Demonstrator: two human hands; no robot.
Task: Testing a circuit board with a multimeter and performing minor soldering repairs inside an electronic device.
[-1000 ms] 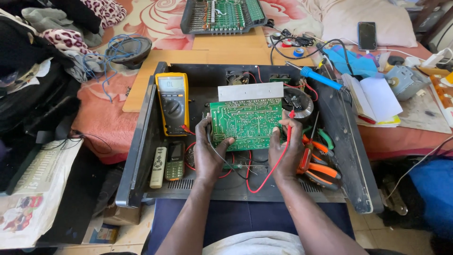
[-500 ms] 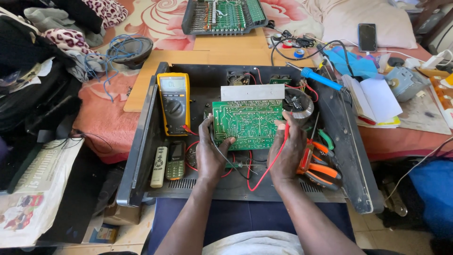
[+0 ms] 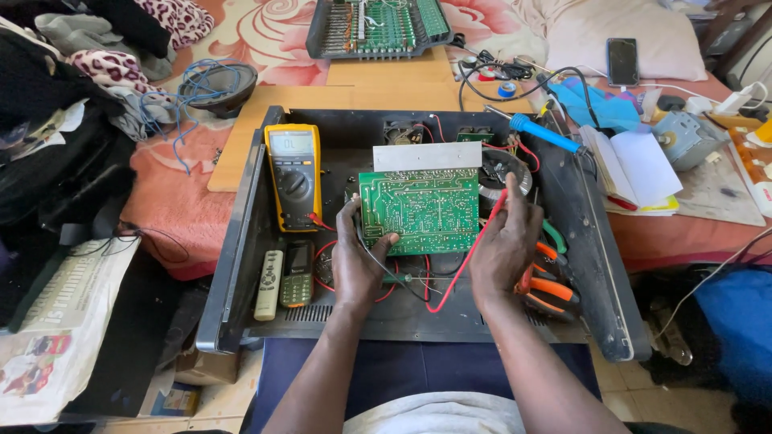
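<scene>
left hand (image 3: 359, 261): fingers curled, gripping | right hand (image 3: 503, 245): fingers raised, gripping

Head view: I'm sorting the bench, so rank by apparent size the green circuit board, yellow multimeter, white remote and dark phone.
1. green circuit board
2. yellow multimeter
3. white remote and dark phone, too alike to rank.
</scene>
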